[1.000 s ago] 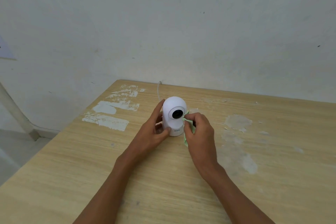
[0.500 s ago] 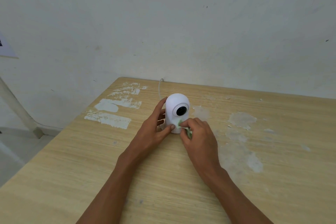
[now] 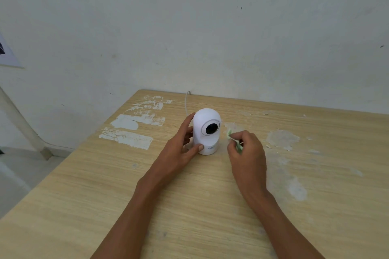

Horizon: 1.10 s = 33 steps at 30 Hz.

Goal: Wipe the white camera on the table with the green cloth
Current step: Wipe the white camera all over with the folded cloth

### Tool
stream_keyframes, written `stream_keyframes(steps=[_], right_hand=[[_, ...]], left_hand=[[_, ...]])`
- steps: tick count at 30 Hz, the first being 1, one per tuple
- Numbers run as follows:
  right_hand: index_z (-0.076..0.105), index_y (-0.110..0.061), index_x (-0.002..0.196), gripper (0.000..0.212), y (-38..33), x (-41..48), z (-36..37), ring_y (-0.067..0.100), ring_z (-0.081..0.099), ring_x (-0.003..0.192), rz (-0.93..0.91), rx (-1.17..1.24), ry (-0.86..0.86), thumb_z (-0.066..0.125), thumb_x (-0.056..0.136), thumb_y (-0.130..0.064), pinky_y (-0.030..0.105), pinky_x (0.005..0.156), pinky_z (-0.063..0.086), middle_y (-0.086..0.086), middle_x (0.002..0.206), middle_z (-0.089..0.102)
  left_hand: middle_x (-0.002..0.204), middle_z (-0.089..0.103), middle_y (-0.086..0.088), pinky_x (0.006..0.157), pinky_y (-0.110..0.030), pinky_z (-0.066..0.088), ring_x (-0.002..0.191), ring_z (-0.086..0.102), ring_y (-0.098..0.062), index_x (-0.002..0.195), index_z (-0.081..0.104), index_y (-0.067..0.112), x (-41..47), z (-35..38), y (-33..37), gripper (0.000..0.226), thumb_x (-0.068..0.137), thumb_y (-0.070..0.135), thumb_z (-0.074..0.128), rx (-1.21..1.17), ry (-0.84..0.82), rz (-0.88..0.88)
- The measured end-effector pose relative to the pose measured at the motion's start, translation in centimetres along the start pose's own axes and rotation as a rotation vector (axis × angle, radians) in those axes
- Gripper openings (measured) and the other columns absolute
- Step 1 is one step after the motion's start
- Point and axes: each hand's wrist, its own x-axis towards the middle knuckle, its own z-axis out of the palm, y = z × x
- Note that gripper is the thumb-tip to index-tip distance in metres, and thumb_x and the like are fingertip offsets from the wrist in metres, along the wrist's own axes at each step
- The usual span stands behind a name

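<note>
Scuffed wooden table, pale wall | left hand grips camera | right hand pinches cloth

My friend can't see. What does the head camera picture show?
A left hand holds a white camera standing on a wooden table, while the right hand pinches a green cloth beside it, not touching.

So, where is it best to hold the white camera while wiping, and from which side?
Probably grip the white camera low on its body from the left, as the left hand does: it stands upright, and the green cloth needs the lens side free.
</note>
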Motion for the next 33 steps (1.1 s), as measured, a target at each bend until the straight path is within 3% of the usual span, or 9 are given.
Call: stream_keyframes(steps=[3, 8, 11, 15, 19, 22, 27, 33], right_hand=[[0.065, -0.017, 0.099, 0.008, -0.6, 0.0, 0.2, 0.015, 0.062, 0.094, -0.035, 0.094, -0.025, 0.062, 0.093, -0.012, 0.031, 0.076, 0.053, -0.006, 0.095, 0.064], [0.07, -0.013, 0.1, 0.013, -1.1, -1.0, 1.2, 0.008, 0.062, 0.089, -0.17, 0.081, -0.144, 0.064, 0.091, -0.006, 0.021, 0.075, 0.052, -0.006, 0.096, 0.062], [0.072, -0.013, 0.102, 0.014, -1.0, -1.3, 1.4, 0.01, 0.063, 0.089, -0.216, 0.045, -0.183, 0.065, 0.091, -0.008, 0.025, 0.075, 0.054, -0.005, 0.096, 0.062], [0.075, -0.013, 0.107, 0.017, -1.4, -1.0, 1.2, 0.007, 0.062, 0.092, -0.211, 0.092, -0.129, 0.066, 0.093, -0.008, 0.017, 0.081, 0.051, -0.003, 0.102, 0.06], [0.075, -0.01, 0.108, 0.018, -2.4, -1.4, 1.9, 0.014, 0.065, 0.098, -0.316, 0.071, -0.161, 0.065, 0.093, -0.008, 0.028, 0.087, 0.054, 0.0, 0.103, 0.065], [0.074, -0.009, 0.109, 0.019, -3.0, -1.2, 2.1, 0.017, 0.065, 0.099, -0.352, 0.057, -0.117, 0.064, 0.093, -0.006, 0.032, 0.087, 0.055, 0.002, 0.103, 0.068], [0.071, -0.007, 0.11, 0.017, -3.6, -1.0, 2.0, 0.016, 0.064, 0.096, -0.353, 0.079, -0.003, 0.063, 0.095, -0.005, 0.022, 0.084, 0.051, 0.004, 0.103, 0.066], [0.067, -0.011, 0.109, 0.014, -2.3, -1.5, 2.1, 0.009, 0.062, 0.096, -0.235, 0.127, -0.098, 0.062, 0.096, -0.01, 0.019, 0.082, 0.049, -0.001, 0.102, 0.066]], left_hand=[[0.144, 0.056, 0.01, 0.112, -0.036, 0.046, 0.131, 0.056, -0.005, 0.156, 0.016, 0.051, 0.0, -0.1, 0.1, 0.082, 0.097, 0.024, 0.067, -0.006, -0.005, 0.011], [0.141, 0.059, 0.012, 0.102, -0.013, 0.048, 0.126, 0.058, 0.004, 0.157, 0.021, 0.045, -0.2, 0.3, 0.4, 0.069, 0.102, 0.026, 0.058, -0.065, 0.018, 0.008], [0.141, 0.06, 0.012, 0.102, -0.013, 0.048, 0.125, 0.058, 0.004, 0.157, 0.022, 0.045, -0.1, 0.2, 0.3, 0.067, 0.103, 0.028, 0.057, -0.07, 0.03, 0.004], [0.14, 0.06, 0.014, 0.102, -0.015, 0.047, 0.123, 0.059, 0.005, 0.157, 0.021, 0.046, -0.1, 0.2, 0.4, 0.067, 0.103, 0.028, 0.056, -0.062, 0.017, -0.001], [0.139, 0.061, 0.016, 0.103, -0.019, 0.048, 0.123, 0.059, 0.005, 0.158, 0.02, 0.043, 0.0, 0.1, 0.1, 0.065, 0.106, 0.02, 0.051, -0.038, 0.009, -0.001], [0.137, 0.061, 0.02, 0.101, -0.014, 0.047, 0.124, 0.059, 0.006, 0.158, 0.02, 0.045, -0.1, 0.1, 0.1, 0.065, 0.107, 0.016, 0.049, -0.017, 0.006, -0.006], [0.132, 0.059, 0.029, 0.096, -0.007, 0.046, 0.121, 0.059, 0.01, 0.157, 0.025, 0.044, -0.3, 0.0, 0.3, 0.063, 0.106, 0.018, 0.051, -0.008, 0.009, 0.008], [0.137, 0.062, 0.01, 0.102, -0.019, 0.051, 0.12, 0.062, 0.003, 0.157, 0.023, 0.042, 0.0, 0.3, 0.4, 0.069, 0.101, 0.03, 0.06, -0.037, 0.039, 0.015]])
